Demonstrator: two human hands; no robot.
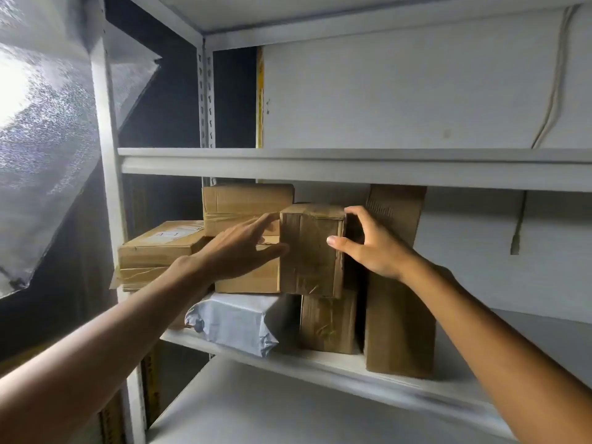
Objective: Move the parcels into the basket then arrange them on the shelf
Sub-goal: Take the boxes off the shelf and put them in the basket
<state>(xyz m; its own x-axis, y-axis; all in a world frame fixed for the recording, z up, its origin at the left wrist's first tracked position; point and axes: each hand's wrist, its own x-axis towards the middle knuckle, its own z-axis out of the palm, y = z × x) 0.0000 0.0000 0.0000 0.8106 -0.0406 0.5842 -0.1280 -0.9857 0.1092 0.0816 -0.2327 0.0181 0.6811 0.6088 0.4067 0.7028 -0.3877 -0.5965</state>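
A small taped cardboard parcel [310, 251] sits on top of another brown box [328, 322] on the middle shelf [320, 363]. My right hand [368, 248] grips its right side, thumb on the front face and fingers round the top back corner. Straight fingers of my left hand [240, 248] touch its left side. Around it stand several other parcels: a box at the back [243, 203], flat boxes stacked at left [153, 251], a box under my left hand [250, 277], a white plastic mailer [237, 322] and a tall box at right [398, 322]. No basket is in view.
The shelf above [352, 165] carries a large white panel and a hanging cord [551, 91]. A lower white shelf [288, 411] lies below. The metal upright [109, 155] bounds the left side. A bright frosted window is at far left. The middle shelf's right part holds nothing.
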